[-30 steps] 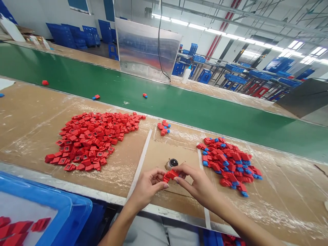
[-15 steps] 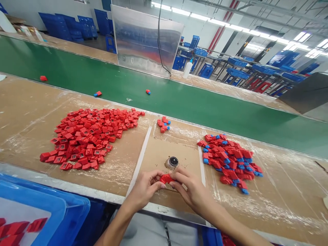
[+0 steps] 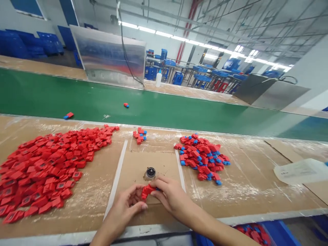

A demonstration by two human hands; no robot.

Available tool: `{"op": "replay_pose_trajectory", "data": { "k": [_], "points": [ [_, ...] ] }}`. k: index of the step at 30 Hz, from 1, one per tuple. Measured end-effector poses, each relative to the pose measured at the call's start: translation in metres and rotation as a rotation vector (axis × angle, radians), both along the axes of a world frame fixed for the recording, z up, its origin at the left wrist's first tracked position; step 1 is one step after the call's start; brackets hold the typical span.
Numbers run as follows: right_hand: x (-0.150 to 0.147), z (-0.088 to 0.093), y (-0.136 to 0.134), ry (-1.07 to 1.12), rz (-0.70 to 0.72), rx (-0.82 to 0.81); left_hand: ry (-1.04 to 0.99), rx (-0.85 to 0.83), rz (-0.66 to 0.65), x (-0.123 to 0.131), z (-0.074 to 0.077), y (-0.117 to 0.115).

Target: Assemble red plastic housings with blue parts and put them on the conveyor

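My left hand [image 3: 127, 204] and my right hand [image 3: 169, 197] meet over the near middle of the bench, both pinched on one small red plastic part [image 3: 147, 191]. Just beyond them stands a small round metal fixture with a dark top [image 3: 150, 173]. A big heap of plain red parts [image 3: 43, 167] lies to the left. A smaller heap of red parts with blue inserts [image 3: 202, 158] lies to the right. A few more red and blue pieces [image 3: 139, 135] sit at the far edge of the cardboard mat [image 3: 133, 164].
A green conveyor belt [image 3: 179, 112] runs behind the bench, carrying two stray parts [image 3: 68, 115] [image 3: 125, 105]. A clear plastic bag with a label [image 3: 299, 170] lies at the right. A blue bin with red parts [image 3: 256, 234] sits below the bench edge. A shiny metal panel [image 3: 109, 56] stands beyond the belt.
The view has swung to the right, so the heaps sit further left in frame. Both hands stay together on the red part, close to the round fixture.
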State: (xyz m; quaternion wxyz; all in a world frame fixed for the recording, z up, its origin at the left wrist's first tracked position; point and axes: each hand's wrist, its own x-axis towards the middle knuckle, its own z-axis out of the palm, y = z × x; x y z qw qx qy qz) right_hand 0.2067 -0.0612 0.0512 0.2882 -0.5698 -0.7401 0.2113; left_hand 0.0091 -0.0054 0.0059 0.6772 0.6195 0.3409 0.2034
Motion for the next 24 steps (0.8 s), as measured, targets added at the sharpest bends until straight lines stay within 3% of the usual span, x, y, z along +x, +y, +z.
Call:
{"op": "replay_pose_trajectory", "data": {
  "k": [3, 6, 8, 10, 12, 16, 18, 20, 24],
  "points": [
    [0.047, 0.020, 0.013, -0.059, -0.197, 0.033, 0.070, 0.025, 0.002, -0.015, 0.012, 0.031],
    [0.112, 0.041, 0.027, -0.240, -0.455, 0.039, 0.287, 0.289, 0.265, -0.036, 0.026, 0.077],
    [0.151, 0.046, 0.036, -0.381, -0.540, -0.045, 0.494, 0.475, 0.459, -0.045, 0.036, 0.108],
    [0.178, 0.045, 0.044, -0.488, -0.529, -0.126, 0.661, 0.642, 0.554, -0.049, 0.043, 0.133],
    [0.193, 0.041, 0.050, -0.543, -0.472, -0.165, 0.779, 0.740, 0.569, -0.045, 0.048, 0.153],
    [0.197, 0.045, 0.076, -0.619, -0.397, -0.105, 0.967, 0.768, 0.573, -0.026, 0.051, 0.174],
    [0.189, 0.052, 0.110, -0.613, -0.352, -0.074, 1.057, 0.775, 0.563, -0.017, 0.048, 0.176],
    [0.174, 0.055, 0.163, -0.569, -0.254, -0.090, 1.133, 0.790, 0.544, -0.010, 0.042, 0.175],
    [0.124, 0.035, 0.306, -0.484, -0.103, -0.105, 1.149, 0.730, 0.498, -0.009, 0.022, 0.172]
  ]
}}
